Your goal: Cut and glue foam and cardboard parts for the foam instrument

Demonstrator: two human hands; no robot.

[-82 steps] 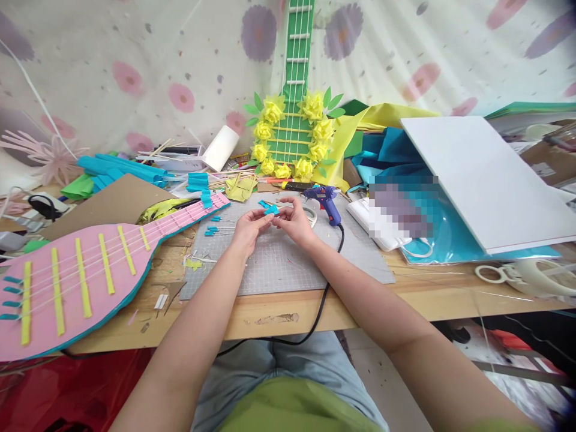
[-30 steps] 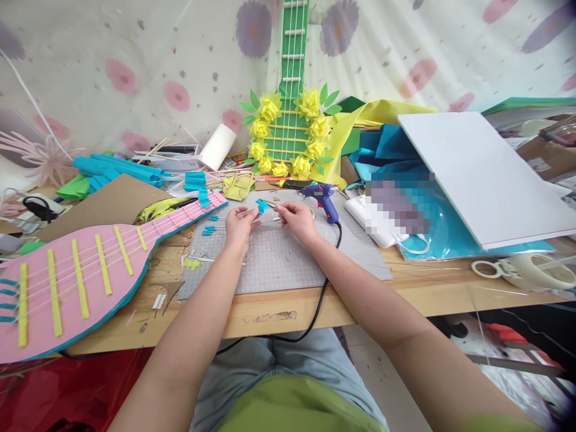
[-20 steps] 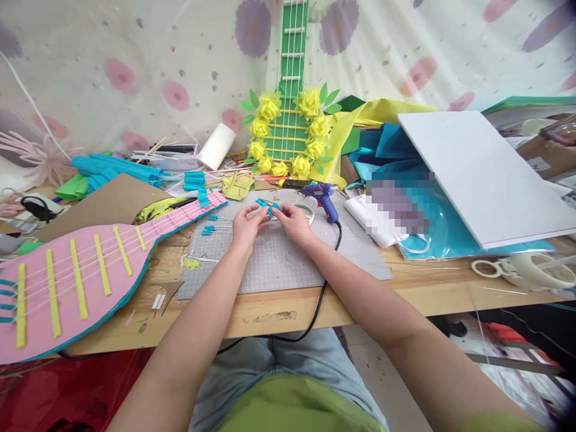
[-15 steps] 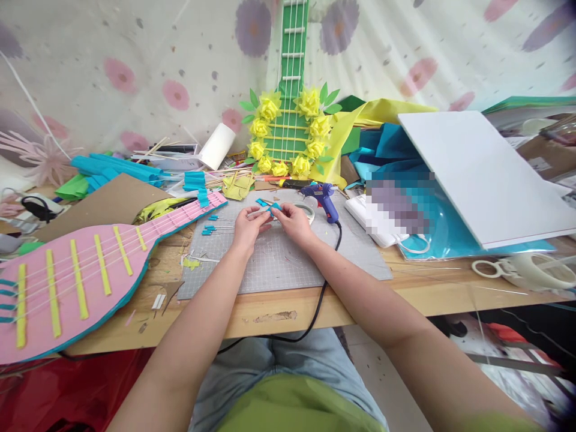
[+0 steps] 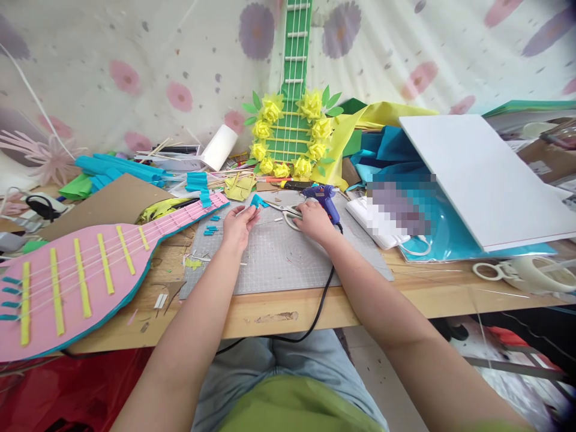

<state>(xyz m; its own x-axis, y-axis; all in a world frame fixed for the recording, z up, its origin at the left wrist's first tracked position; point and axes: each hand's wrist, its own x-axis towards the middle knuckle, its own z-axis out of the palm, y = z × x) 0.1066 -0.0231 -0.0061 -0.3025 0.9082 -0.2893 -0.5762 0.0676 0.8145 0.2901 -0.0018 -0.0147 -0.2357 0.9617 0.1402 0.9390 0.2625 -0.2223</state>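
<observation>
My left hand [image 5: 240,227] hovers over the left part of the grey cutting mat [image 5: 270,270], its fingers drawn together in a pinch. Whatever is in that pinch is too small to make out. Blue crepe paper [image 5: 258,201] shows right beside the fingertips; I cannot tell whether they touch it. My right hand [image 5: 314,221] has its fingers around the handles of a pair of scissors [image 5: 288,210], whose blades point left toward the blue paper. Several blue-tipped thin pieces [image 5: 212,228] lie left of my left hand.
A purple glue gun [image 5: 327,201] lies behind my right hand, its black cord [image 5: 324,291] running off the table's front edge. A pink paper guitar [image 5: 103,264] lies at left, and a green one with yellow flowers [image 5: 290,132] stands behind. A white board [image 5: 486,180] leans at right.
My hands have come apart from a shared hold on a small blue piece. The right hand has moved right onto the scissors handles; the left has shifted slightly left.
</observation>
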